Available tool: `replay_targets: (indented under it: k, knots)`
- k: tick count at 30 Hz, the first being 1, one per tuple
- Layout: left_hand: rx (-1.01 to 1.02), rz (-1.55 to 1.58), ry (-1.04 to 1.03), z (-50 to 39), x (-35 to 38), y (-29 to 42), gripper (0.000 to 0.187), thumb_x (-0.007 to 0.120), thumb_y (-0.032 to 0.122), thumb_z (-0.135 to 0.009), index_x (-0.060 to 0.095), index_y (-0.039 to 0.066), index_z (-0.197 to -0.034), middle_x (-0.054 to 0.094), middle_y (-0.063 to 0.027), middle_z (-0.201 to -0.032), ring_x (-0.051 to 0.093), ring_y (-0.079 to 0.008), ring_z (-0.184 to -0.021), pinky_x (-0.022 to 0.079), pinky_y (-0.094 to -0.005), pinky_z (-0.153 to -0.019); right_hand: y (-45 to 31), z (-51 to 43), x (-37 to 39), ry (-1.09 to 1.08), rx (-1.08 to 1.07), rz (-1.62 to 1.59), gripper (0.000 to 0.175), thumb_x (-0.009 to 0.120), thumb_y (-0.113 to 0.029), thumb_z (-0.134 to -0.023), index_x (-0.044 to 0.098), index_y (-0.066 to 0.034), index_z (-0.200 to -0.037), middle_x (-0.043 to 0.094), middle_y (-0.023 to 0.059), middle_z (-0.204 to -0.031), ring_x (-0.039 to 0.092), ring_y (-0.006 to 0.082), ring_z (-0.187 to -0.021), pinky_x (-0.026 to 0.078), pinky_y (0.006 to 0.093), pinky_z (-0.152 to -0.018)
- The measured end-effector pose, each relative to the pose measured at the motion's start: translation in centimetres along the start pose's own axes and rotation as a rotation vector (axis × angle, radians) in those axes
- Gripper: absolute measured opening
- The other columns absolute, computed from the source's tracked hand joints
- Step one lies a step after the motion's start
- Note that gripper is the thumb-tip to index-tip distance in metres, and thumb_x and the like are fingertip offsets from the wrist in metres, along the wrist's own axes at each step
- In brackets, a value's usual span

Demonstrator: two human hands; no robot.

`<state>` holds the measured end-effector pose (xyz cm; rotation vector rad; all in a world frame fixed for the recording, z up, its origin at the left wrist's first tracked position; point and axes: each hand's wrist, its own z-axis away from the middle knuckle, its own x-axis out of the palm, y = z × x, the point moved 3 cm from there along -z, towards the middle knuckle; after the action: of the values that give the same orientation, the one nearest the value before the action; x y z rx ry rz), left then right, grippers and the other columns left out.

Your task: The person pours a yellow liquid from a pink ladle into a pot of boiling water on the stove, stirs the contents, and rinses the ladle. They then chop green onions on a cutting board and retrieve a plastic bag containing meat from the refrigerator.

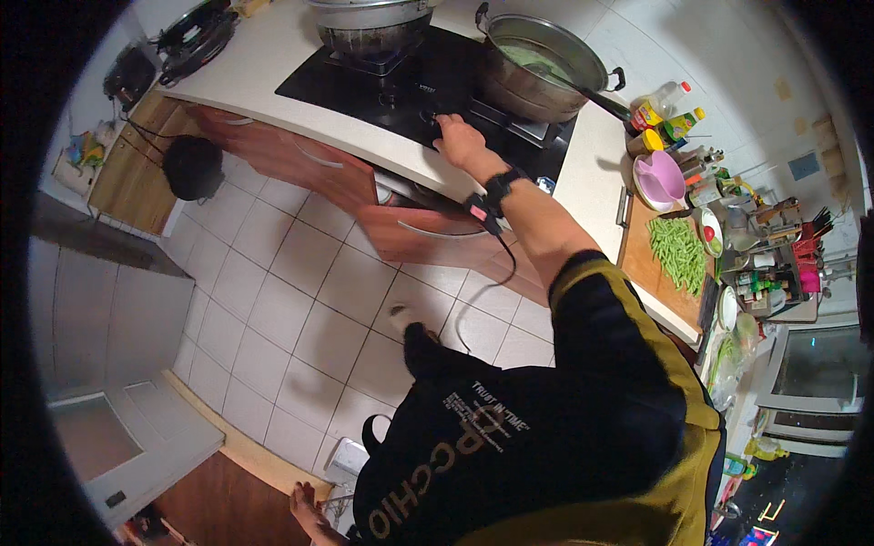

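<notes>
My right hand (461,141), with a black band on its wrist, reaches over the front edge of the black glass gas cooktop (328,89), its fingertips on a control knob (429,117). Behind it, at the right burner, stands a large steel pot (539,85) holding pale green liquid, with a ladle (587,95) leaning in it. A second pot (372,31) sits on the left burner. My left hand (307,504) hangs low at the bottom left, fingers apart, near a metal object that I cannot make out.
To the right, cut green beans (677,254) lie on a wooden cutting board (638,252). Beyond are a pink bowl (661,179), sauce bottles (661,102) and a plate (728,307). Below the counter a red-brown cabinet drawer (423,228) juts out. A black bin (193,167) stands at left.
</notes>
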<state>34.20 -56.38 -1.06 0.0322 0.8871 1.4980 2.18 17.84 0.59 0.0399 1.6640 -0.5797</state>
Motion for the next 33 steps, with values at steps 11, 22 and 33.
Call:
replay_targets:
  k: [11, 22, 33]
  knots:
    - [0.064, 0.030, -0.112, -5.2, -0.3, 7.9, 0.060, 0.045, 0.044, -0.093, 0.041, 0.002, -0.136, 0.048, -0.0151, -0.135, 0.044, -0.0270, -0.125, 0.027, -0.0433, -0.106, 3.9, -8.9, 5.8, -0.092, 0.091, 0.407, 0.039, 0.061, -0.021, -0.083, 0.058, -0.0202, -0.122, 0.056, 0.0104, -0.114, 0.055, 0.0326, -0.106, 0.049, 0.0412, -0.087]
    - [0.039, -0.167, -0.180, -14.9, 2.2, 19.4, 0.056, 0.049, 0.040, -0.093, 0.043, 0.006, -0.137, 0.051, -0.0142, -0.133, 0.043, -0.0243, -0.128, 0.021, -0.0449, -0.108, 1.5, -7.4, 4.2, -0.023, 0.160, 0.506, 0.054, 0.066, -0.033, -0.078, 0.052, -0.0146, -0.127, 0.052, 0.0103, -0.126, 0.054, 0.0321, -0.111, 0.048, 0.0426, -0.089]
    - [-0.019, -0.252, -0.204, -25.2, -2.3, 20.0, 0.049, 0.042, 0.039, -0.095, 0.047, 0.011, -0.135, 0.049, -0.0133, -0.135, 0.040, -0.0276, -0.131, 0.029, -0.0453, -0.106, -8.0, -5.8, 9.5, -0.053, -0.007, 0.427, 0.045, 0.066, -0.027, -0.077, 0.059, -0.0114, -0.118, 0.058, 0.0110, -0.119, 0.056, 0.0311, -0.107, 0.048, 0.0406, -0.088]
